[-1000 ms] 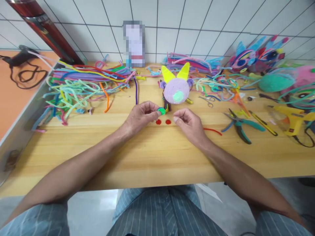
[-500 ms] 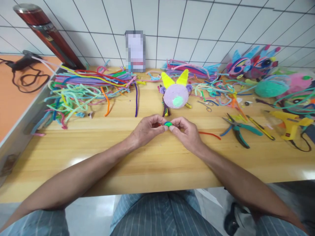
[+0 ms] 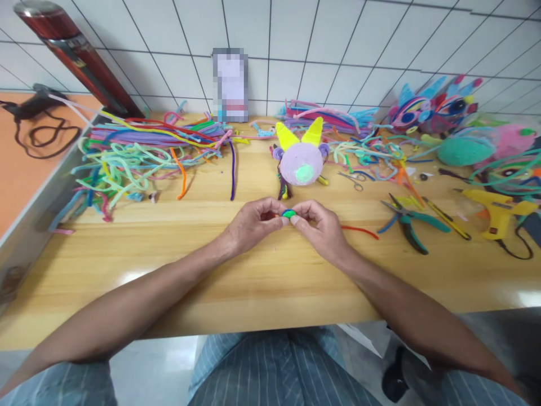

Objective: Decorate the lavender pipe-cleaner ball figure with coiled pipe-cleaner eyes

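Observation:
Between the fingertips of both hands is a small coil of pipe cleaner [image 3: 289, 213], green in the middle with a blue edge. My left hand [image 3: 258, 224] pinches it from the left, and my right hand [image 3: 320, 225] pinches it from the right. A red pipe cleaner [image 3: 361, 229] lies on the table just right of my right hand; whether it joins the coil is hidden. Beyond the hands stands a lilac pipe-cleaner head [image 3: 299, 160] with yellow pointed ears, purple spirals at its sides and a mint oval.
Pliers [image 3: 409, 223], a yellow craft knife [image 3: 447, 219] and a yellow glue gun [image 3: 492, 211] lie to the right. Small scissors [image 3: 354, 180] rest near the head. Piled pipe cleaners [image 3: 127, 163] fill the left, by a dark red flask [image 3: 78, 59]. A blurred phone [image 3: 230, 84] leans on the tiled wall.
The hands and the coil stay almost still, with both hands gripping as before. The whole view has shifted very slightly.

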